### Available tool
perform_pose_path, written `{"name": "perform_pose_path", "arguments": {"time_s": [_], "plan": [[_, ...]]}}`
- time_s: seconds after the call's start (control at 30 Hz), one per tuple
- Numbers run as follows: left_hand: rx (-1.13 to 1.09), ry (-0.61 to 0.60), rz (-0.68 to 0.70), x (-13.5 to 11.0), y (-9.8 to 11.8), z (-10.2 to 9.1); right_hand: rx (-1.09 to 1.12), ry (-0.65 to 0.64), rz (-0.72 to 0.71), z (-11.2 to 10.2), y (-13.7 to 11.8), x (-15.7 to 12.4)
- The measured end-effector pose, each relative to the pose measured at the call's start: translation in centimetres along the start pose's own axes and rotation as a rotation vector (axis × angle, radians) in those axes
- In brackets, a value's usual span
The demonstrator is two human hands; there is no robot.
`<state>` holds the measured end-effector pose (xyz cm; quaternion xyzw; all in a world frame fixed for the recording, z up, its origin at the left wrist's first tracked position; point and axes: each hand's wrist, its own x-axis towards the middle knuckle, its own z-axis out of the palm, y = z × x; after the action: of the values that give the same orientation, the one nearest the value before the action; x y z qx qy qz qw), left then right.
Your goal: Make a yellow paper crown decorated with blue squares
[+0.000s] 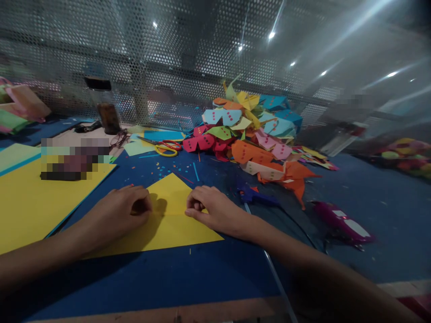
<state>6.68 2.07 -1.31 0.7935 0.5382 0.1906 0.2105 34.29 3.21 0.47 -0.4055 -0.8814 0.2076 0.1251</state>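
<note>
A yellow sheet of paper point(168, 224), folded into a triangle with its tip pointing away from me, lies on the blue table point(202, 278). My left hand point(123, 211) rests on its left half with the fingers curled and pressed down on the paper. Opposite it, my right hand point(210, 208) presses the right half, fingers bent, fingertips pinched against the sheet. The two hands are a short gap apart near the middle fold.
A heap of folded coloured paper figures point(251, 134) sits behind. Yellow-and-red scissors point(164, 147) lie at the back centre. A blue glue gun point(251, 195) and a purple tool point(343, 222) lie to the right. Large yellow sheets point(30, 206) cover the left. A perforated metal screen point(188, 58) closes the back.
</note>
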Motion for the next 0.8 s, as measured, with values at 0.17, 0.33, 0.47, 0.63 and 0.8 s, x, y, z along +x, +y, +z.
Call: {"name": "perform_pose_path", "arguments": {"time_s": [0.17, 0.33, 0.47, 0.63, 0.8], "plan": [[0.019, 0.016, -0.015, -0.07, -0.46, 0.03, -0.006, -0.006, 0.003, 0.01, -0.01, 0.0], [0.025, 0.005, -0.02, -0.07, -0.39, -0.02, -0.005, -0.006, 0.001, 0.01, -0.01, -0.01], [0.028, 0.002, -0.019, -0.15, -0.46, -0.02, -0.001, -0.006, 0.001, -0.01, 0.1, -0.07], [0.014, 0.011, -0.013, -0.29, -0.77, 0.14, -0.003, -0.003, -0.013, 0.06, 0.23, -0.08], [0.047, 0.001, -0.006, -0.28, -0.97, 0.12, -0.002, 0.005, -0.02, 0.19, 0.33, -0.07]]}}
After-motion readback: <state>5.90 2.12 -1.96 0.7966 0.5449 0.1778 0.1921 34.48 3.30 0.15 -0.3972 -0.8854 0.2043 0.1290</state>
